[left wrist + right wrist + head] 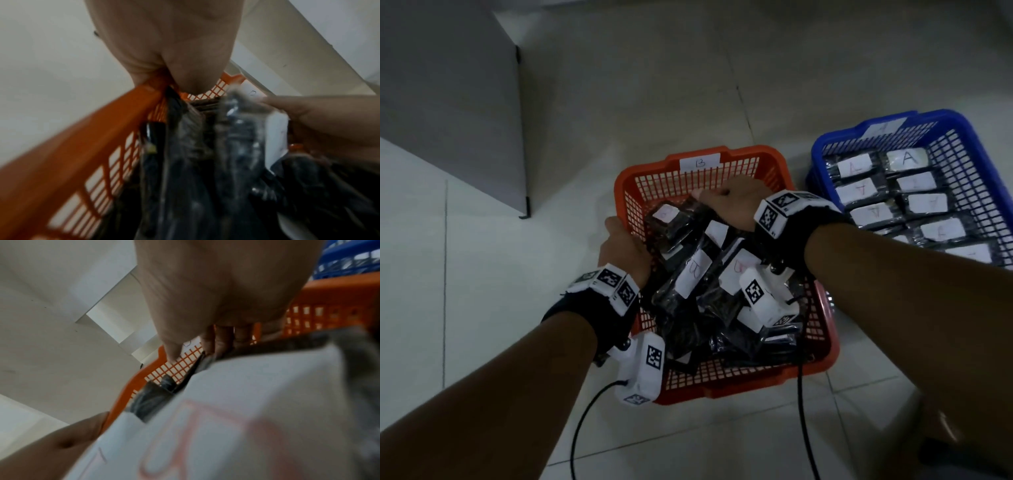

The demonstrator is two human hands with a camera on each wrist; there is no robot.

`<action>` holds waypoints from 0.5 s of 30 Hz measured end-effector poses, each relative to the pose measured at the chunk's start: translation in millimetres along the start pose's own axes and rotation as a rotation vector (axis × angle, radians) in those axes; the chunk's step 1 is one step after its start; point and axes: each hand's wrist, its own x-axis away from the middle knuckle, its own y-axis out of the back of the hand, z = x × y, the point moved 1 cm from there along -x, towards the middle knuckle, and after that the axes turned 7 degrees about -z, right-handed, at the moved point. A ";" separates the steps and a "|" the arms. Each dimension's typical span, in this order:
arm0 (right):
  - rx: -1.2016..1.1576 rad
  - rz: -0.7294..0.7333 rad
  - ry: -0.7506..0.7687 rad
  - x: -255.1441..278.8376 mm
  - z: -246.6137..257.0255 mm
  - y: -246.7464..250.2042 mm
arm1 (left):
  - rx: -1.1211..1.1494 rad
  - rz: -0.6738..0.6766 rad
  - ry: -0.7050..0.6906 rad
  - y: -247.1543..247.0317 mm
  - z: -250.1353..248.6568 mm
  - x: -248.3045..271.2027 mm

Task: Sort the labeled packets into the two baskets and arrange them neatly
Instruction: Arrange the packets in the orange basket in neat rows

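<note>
i see open floor (pixel 551 325) left of the orange basket (pixel 722 155) for a hand to pass, while its inside is crowded by a loose heap of packets (pixel 698 298), and the blue basket (pixel 962 120) blocks the right side closely.

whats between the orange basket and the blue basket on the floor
Nothing: in the head view a narrow strip of bare floor tile separates the orange basket from the blue basket.
</note>
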 end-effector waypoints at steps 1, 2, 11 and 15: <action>0.008 0.035 0.012 -1.9 0.7 0.1 | -0.011 0.011 0.000 0.5 0.0 -1.0; 0.027 0.060 0.007 -4.6 0.4 -0.9 | -0.024 0.026 0.010 1.2 0.1 -2.6; -0.515 -0.143 -0.171 -0.8 -16.3 4.0 | -0.193 -0.272 -0.459 20.8 -29.4 -15.8; -0.593 -0.297 -0.239 7.1 -23.8 11.3 | -0.155 0.055 -0.645 5.7 -63.2 -37.2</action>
